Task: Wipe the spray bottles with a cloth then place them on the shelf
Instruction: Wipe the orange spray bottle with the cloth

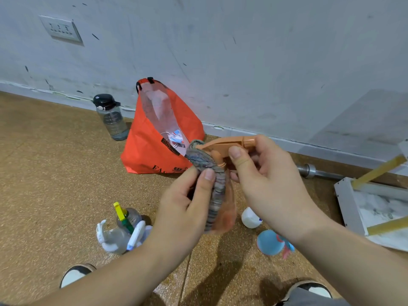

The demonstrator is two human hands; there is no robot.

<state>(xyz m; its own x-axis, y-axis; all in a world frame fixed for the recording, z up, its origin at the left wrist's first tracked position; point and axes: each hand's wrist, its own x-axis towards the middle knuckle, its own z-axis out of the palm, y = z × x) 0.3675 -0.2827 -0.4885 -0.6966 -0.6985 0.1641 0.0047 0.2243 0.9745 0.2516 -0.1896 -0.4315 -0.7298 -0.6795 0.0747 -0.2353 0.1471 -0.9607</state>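
Hands meet just in front of the orange bag (145, 151), towards its right side. The right hand (271, 180) curls round the trigger head of an orange spray bottle (229, 143) and holds it up off the floor. The left hand (183, 208) pinches a striped grey cloth (217, 191) against the bottle's neck and body, thumb pressing the fabric. Nearer than the bag, a cluster of spray bottles (123, 230) sits on the floor. A white bottle (250, 217) and a blue bottle (270, 242) lie further right. A white shelf (348, 202) lies far right of the bag, and a water bottle (112, 120) stands just left of it.
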